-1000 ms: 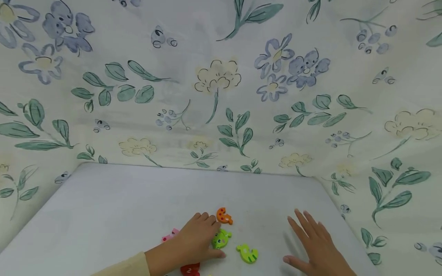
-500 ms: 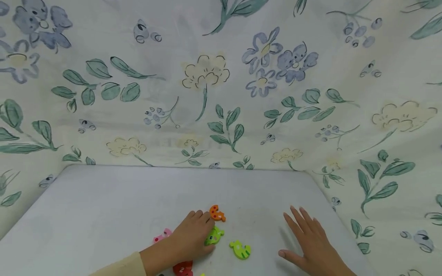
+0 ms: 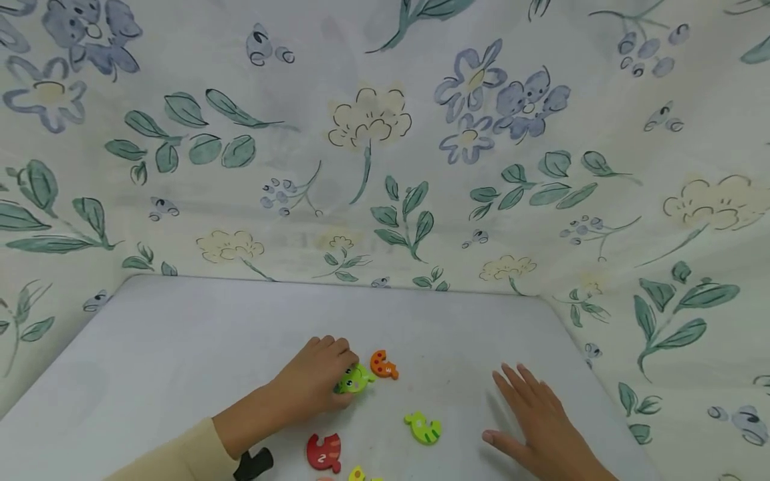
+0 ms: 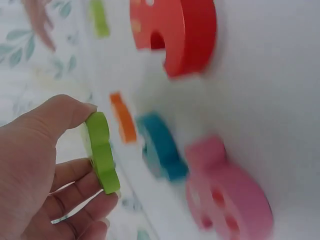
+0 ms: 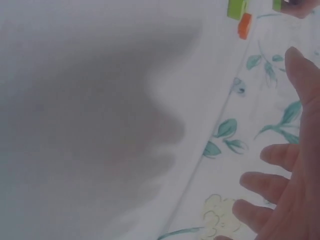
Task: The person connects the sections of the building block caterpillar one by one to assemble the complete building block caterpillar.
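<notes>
Finding: my left hand (image 3: pixel 315 375) has the light-green face piece (image 3: pixel 355 379) pinched between thumb and fingertips, the grip no wider than the piece. That piece is at mid-table, just left of the orange spotted piece (image 3: pixel 383 365) and slightly nearer; it appears clear of the white table (image 3: pixel 198 334). My right hand (image 3: pixel 532 422), at the right, holds nothing; its fingers are straight and spread, above the surface. The striped green piece (image 3: pixel 424 428) lies nearer, between the hands; the red piece (image 3: pixel 323 452) lies nearer still, to its left.

Assessment: I judge the step in hand to be positioning this one piece. The next move calls for a level lowering, face upward, without nudging the orange spotted piece, then loosening the thumb; the right hand seems unneeded.
</notes>
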Tool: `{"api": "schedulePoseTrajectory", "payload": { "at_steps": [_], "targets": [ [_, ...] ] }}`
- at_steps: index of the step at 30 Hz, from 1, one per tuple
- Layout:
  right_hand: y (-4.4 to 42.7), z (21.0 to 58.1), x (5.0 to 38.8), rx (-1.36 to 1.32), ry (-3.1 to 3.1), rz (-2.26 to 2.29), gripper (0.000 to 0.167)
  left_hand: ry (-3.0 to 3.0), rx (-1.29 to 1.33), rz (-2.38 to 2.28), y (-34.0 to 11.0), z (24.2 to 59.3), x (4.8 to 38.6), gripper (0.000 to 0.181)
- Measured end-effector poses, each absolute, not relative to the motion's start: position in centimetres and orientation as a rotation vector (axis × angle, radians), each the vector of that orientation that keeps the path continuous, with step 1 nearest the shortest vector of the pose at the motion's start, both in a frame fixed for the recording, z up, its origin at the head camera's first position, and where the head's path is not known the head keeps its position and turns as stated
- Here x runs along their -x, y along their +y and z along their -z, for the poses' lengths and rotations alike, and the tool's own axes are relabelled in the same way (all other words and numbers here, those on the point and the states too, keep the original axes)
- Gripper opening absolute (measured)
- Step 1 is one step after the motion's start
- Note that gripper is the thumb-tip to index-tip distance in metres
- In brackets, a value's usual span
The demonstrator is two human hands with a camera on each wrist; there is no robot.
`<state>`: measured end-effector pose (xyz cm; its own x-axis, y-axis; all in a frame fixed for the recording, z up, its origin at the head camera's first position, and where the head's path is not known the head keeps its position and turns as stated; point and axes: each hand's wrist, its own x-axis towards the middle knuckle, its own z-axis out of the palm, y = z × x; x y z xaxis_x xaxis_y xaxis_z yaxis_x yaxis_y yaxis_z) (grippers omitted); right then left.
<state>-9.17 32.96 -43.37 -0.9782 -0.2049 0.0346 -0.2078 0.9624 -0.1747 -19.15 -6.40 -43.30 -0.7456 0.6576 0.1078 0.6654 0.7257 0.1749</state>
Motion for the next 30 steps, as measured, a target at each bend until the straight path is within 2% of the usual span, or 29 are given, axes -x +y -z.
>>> {"api": "schedulePoseTrajectory", "payload": {
  "at_steps": [3, 8, 11, 20, 30],
  "targets": [
    [32.1, 43.3, 9.5, -0.365, -3.113, -0.276, 0.092, -2.904, 0.974, 0.344, -8.6, 42.6, 18.7, 0.051],
    [30.3, 42.7, 9.6, -0.493, -3.049, -0.273, 0.068, -2.952, 0.773, 0.348, -12.3, 42.2, 17.6, 0.057],
    [28.9, 42.3, 9.8, -0.538, -3.030, -0.266, 0.060, -2.966, 0.700, 0.366, -14.2, 42.3, 16.8, 0.061],
    [24.2, 41.5, 10.7, -0.840, -2.931, -0.269, 0.054, -2.955, 0.628, 0.343, -18.1, 42.9, 14.5, 0.053],
    [18.5, 41.0, 11.5, -1.138, -3.012, -0.219, 0.058, -3.009, 0.654, 0.338, -19.3, 43.7, 12.6, 0.049]
  ]
}}
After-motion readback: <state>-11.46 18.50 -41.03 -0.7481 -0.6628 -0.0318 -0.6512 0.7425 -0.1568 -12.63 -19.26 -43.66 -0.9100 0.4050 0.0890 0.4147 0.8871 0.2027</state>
